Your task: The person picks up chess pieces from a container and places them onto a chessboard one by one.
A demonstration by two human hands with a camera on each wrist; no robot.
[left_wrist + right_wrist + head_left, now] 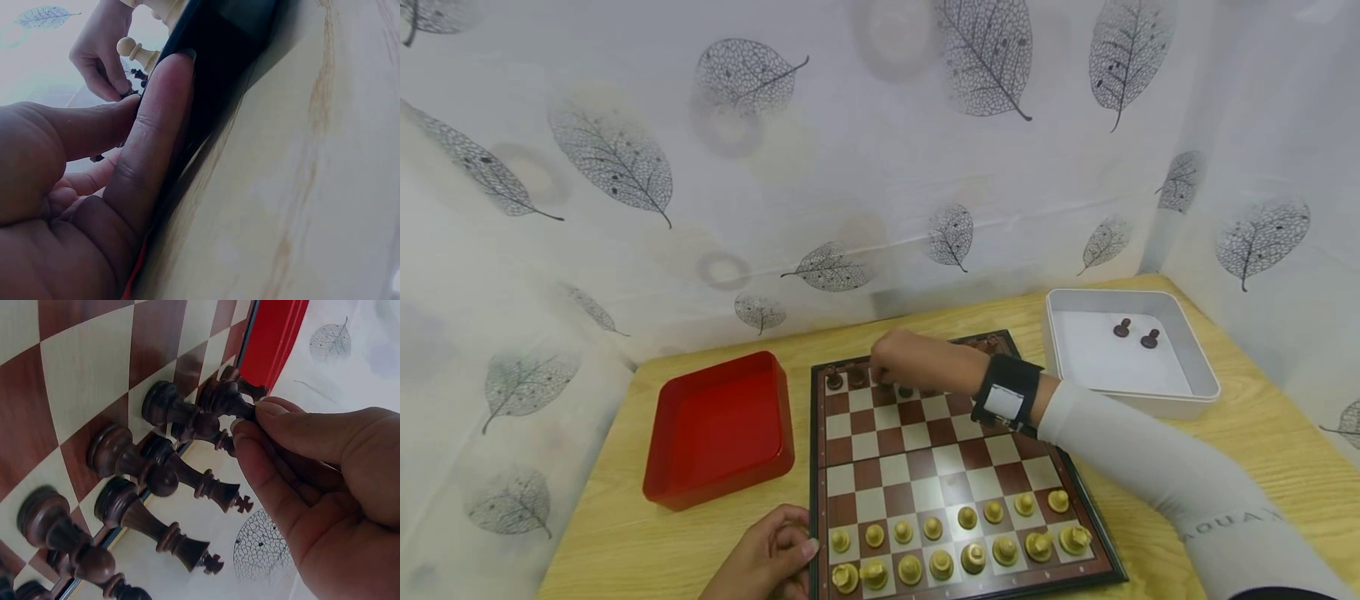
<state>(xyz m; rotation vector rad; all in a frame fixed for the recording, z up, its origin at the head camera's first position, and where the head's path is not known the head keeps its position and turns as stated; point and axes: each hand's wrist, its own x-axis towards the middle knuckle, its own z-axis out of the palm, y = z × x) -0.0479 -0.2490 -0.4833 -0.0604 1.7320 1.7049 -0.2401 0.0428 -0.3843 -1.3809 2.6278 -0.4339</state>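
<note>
A brown-and-cream chessboard lies on the table. My left hand grips its left edge near the front corner, the thumb and a finger pinching the dark rim in the left wrist view. At the far left of the board, my right hand pinches a dark pawn between thumb and fingertips, which hide its top. The pawn's base is right at the board's surface. Beside it in the right wrist view stand other dark pawns, with taller dark pieces behind them.
Two rows of light pieces stand along the board's near side. Left of the board is a red tray with nothing in it. A white tray at the back right holds two dark pawns. A leaf-patterned curtain hangs behind the table.
</note>
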